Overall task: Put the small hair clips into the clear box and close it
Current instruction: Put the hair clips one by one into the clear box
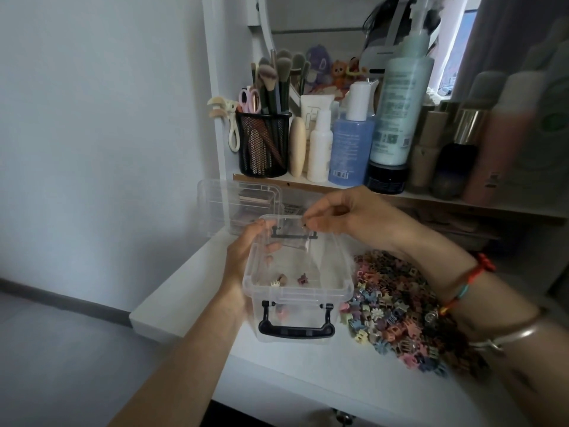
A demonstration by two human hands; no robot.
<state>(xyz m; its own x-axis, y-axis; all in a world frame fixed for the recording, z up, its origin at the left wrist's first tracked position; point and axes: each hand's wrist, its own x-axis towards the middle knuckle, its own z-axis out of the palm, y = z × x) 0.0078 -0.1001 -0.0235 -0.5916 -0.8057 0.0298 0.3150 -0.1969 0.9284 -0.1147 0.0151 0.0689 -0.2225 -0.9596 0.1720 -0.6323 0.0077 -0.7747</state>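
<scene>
The clear box (295,312) stands open on the white tabletop (308,371), its black handle facing the viewer. It holds only a few small hair clips: a cream one (275,283) and a dark purple one (302,278) on the floor of the box, and a pink one (281,312) seen through the front wall. The main pile of hair clips (397,309), in mixed pastel colours, lies on the tabletop at 3 to 4 o'clock from the box, touching its right side. A clear lid (240,204) stands at 11 o'clock, behind the box.

The left grip (246,257) is clamped on the box's left wall, with the fingertips showing inside through the plastic. The right grip (345,214) is at 12 o'clock, thumb and forefinger together at the far rim. Whether they pinch the rim or a clip cannot be told.

On the shelf (308,183) beyond, a black mesh cup (263,143) holds brushes, with bottles (351,146) beside it.
</scene>
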